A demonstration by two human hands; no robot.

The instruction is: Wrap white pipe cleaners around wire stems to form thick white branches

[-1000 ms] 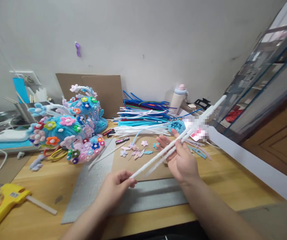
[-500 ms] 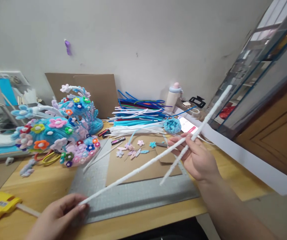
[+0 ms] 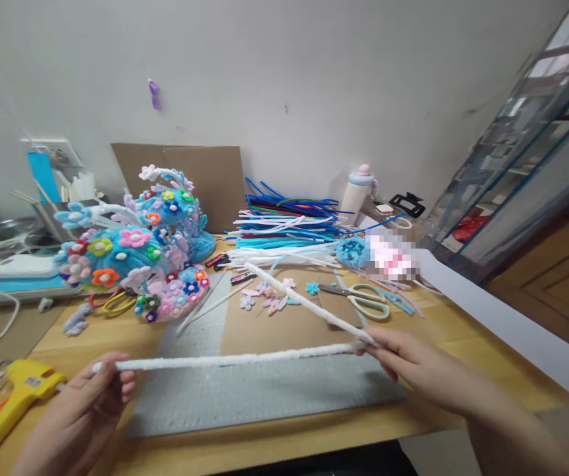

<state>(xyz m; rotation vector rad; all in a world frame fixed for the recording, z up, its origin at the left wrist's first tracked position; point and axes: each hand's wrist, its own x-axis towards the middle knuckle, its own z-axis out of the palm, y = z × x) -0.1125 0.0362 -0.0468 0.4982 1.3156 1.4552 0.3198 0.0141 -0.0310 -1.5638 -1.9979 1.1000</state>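
Observation:
My left hand [image 3: 90, 400] pinches the left end of a long white fuzzy pipe-cleaner stem [image 3: 234, 361], which runs nearly level above the grey cutting mat [image 3: 264, 396]. At the other side my right hand [image 3: 406, 357] grips the stem where a second white length [image 3: 308, 308] meets it. That length slants up and left, its tip in the air before the pipe-cleaner pile. My right fingers hide the joint. Beyond the stem, small pastel fuzzy flowers and petals [image 3: 271, 304] lie on a cardboard sheet [image 3: 249, 330], beside scissors [image 3: 363, 297] with pale handles.
A yellow glue gun [image 3: 26, 396] lies at the left. Behind it stand blue pipe-cleaner pieces covered in flowers [image 3: 120, 254]. Bundled pipe cleaners [image 3: 284, 228], a bottle [image 3: 358, 195], a blue fuzzy ball [image 3: 351, 252] and a black hair clip [image 3: 408, 203] are at the back.
My right hand has lowered and turned the stem, so its slanting length now points up-left instead of down-left. My left hand has moved left and slightly up. The scissors are now uncovered.

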